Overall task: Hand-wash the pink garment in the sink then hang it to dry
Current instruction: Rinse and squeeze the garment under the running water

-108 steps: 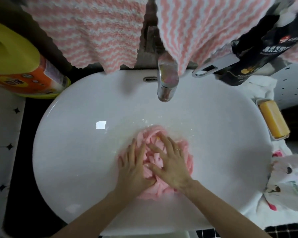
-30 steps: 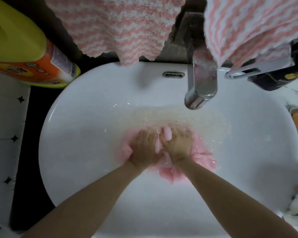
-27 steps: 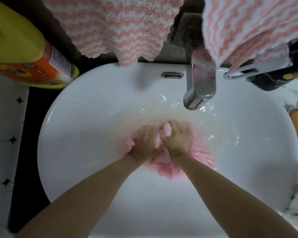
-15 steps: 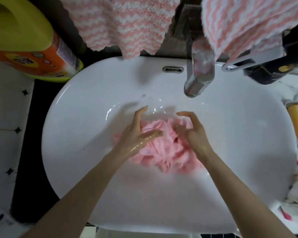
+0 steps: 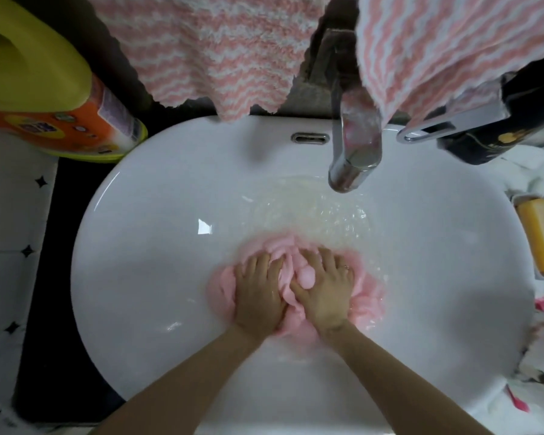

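L hand [image 5: 258,295], R hand [image 5: 325,291] grip 1 pink garment [image 5: 367,293] in 1 sink [image 5: 151,277].

White star-patterned tiles [image 5: 10,215], dim light.

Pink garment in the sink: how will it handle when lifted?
Probably floppy: the pink garment lies bunched in folds. Likely heavy for its size and dripping, since it sits soaked in water in the sink. Wet fabric may slip from a loose grip.
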`<control>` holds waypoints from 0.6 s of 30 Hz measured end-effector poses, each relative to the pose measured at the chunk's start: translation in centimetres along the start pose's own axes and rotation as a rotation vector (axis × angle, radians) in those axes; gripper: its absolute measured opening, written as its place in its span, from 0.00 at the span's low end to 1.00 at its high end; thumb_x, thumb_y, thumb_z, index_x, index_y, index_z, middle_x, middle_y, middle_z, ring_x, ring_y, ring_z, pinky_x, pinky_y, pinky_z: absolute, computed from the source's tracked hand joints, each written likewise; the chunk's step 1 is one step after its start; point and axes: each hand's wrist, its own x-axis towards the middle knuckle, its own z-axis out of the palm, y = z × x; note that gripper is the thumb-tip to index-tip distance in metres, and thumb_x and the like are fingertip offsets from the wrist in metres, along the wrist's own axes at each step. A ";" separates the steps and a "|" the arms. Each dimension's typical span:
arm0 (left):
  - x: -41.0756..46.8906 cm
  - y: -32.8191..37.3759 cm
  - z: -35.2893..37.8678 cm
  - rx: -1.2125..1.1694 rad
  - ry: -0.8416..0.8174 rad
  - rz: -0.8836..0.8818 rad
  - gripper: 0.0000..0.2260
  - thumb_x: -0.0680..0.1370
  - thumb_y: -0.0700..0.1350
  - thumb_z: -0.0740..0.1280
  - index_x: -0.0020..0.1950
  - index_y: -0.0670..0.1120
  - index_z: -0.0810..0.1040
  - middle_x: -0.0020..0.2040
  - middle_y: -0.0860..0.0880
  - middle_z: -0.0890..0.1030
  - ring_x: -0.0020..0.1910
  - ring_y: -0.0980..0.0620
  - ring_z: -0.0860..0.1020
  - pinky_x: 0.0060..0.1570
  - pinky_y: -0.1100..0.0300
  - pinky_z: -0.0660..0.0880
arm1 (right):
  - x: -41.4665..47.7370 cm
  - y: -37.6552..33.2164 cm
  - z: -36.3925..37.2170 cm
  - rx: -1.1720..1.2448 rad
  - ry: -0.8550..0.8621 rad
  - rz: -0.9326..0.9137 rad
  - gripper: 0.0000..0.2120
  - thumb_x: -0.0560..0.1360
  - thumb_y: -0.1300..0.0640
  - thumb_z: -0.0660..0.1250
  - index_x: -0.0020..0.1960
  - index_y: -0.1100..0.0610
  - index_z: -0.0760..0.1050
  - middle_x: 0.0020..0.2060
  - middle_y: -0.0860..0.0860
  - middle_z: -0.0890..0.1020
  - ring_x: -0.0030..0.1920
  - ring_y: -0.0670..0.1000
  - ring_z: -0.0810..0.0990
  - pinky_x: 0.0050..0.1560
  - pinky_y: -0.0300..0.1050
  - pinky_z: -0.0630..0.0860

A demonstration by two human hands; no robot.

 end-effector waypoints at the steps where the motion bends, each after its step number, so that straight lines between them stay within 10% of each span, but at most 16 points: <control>1: 0.7 -0.1 0.3 -0.033 0.029 0.000 0.20 0.73 0.52 0.57 0.59 0.43 0.75 0.54 0.42 0.79 0.52 0.42 0.76 0.52 0.49 0.71 | 0.7 0.2 0.4 0.007 0.069 -0.019 0.24 0.70 0.39 0.57 0.55 0.53 0.79 0.49 0.55 0.81 0.44 0.60 0.80 0.43 0.50 0.73; 7: 5.2 -0.9 0.7 0.056 -0.102 0.059 0.17 0.72 0.51 0.55 0.46 0.42 0.79 0.41 0.43 0.81 0.39 0.44 0.80 0.37 0.56 0.75 | 4.5 -0.5 0.8 -0.007 0.212 0.064 0.17 0.69 0.46 0.54 0.27 0.53 0.68 0.22 0.51 0.72 0.23 0.53 0.72 0.30 0.41 0.63; 11: 8.7 0.2 -1.0 0.136 -0.307 -0.032 0.13 0.74 0.51 0.56 0.46 0.49 0.78 0.38 0.49 0.81 0.37 0.48 0.81 0.38 0.57 0.77 | 6.4 -1.7 -0.6 -0.028 0.043 0.238 0.18 0.71 0.44 0.45 0.27 0.51 0.58 0.22 0.46 0.62 0.26 0.51 0.68 0.32 0.42 0.61; 14: 10.5 0.9 -3.5 -0.252 -0.381 -0.284 0.13 0.79 0.51 0.58 0.48 0.46 0.79 0.41 0.49 0.81 0.44 0.47 0.80 0.44 0.58 0.71 | 7.9 -1.5 -2.5 0.206 -0.086 0.495 0.28 0.75 0.38 0.49 0.32 0.58 0.72 0.28 0.52 0.74 0.35 0.54 0.75 0.39 0.44 0.69; 18: 8.6 -1.3 -8.3 -0.813 -0.363 -0.496 0.22 0.73 0.66 0.61 0.31 0.51 0.78 0.32 0.52 0.76 0.38 0.49 0.76 0.43 0.57 0.70 | 5.4 0.7 -7.4 0.901 -0.089 0.568 0.12 0.72 0.51 0.63 0.41 0.58 0.79 0.36 0.52 0.82 0.38 0.52 0.78 0.41 0.46 0.74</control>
